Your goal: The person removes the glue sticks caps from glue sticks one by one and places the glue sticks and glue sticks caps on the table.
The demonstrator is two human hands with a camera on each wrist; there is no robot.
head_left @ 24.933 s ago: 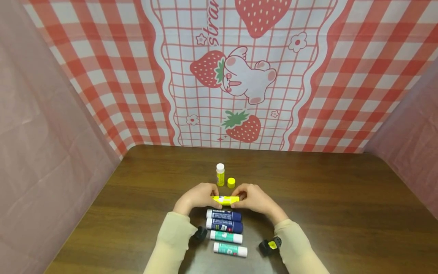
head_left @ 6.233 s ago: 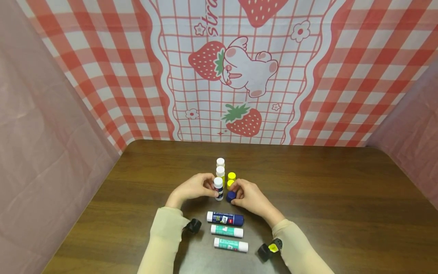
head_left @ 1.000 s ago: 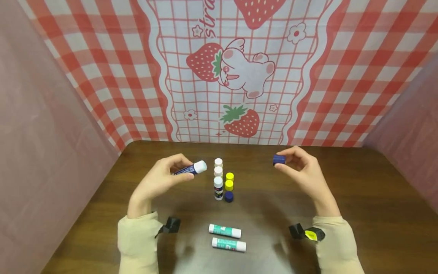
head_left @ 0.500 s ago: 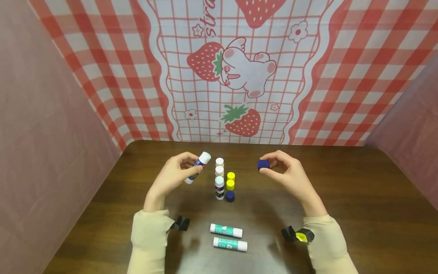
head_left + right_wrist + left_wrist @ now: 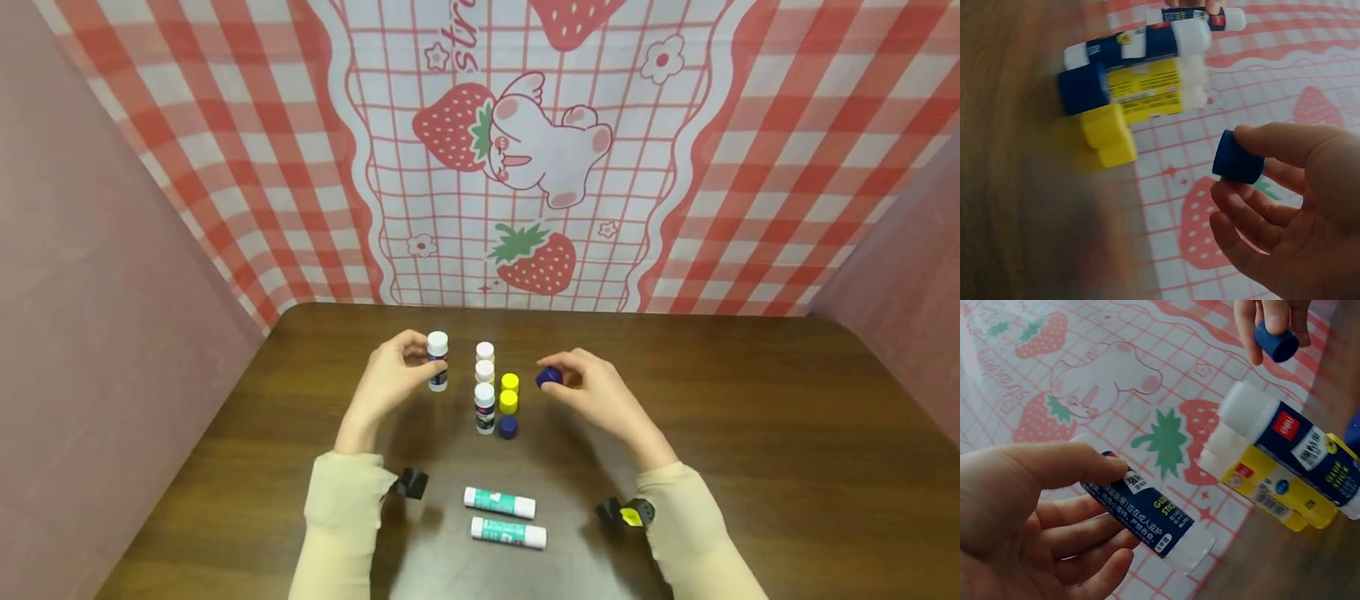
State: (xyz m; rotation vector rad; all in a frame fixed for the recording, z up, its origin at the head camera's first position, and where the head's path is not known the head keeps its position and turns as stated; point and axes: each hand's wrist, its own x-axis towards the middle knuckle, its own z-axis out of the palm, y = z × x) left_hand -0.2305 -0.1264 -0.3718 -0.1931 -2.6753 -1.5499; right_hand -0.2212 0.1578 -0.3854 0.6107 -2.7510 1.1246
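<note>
My left hand [image 5: 390, 377] pinches an uncapped navy glue stick [image 5: 438, 362], held upright above the table with its white end up; the left wrist view shows its printed label. Between thumb and fingers, my right hand [image 5: 600, 392] holds a navy cap [image 5: 550, 377], also off the table. Between the hands stands a row of uncapped glue sticks: a navy one [image 5: 485, 410] in front, two yellow ones [image 5: 1266, 487] behind it. To their right sit a navy cap [image 5: 508, 427] and two yellow caps [image 5: 1110, 134] in a matching row.
Two green-and-white glue sticks [image 5: 500, 502] lie on their sides nearer the table's front. The brown wooden table [image 5: 750, 433] ends at a checked strawberry cloth [image 5: 525, 167] at the back. Pink cloth [image 5: 112, 292] hangs at both sides.
Both hands have moved inward toward the standing row. The left hand's glue stick has turned from slanted to upright, while the cap in the right hand has come left and lower.
</note>
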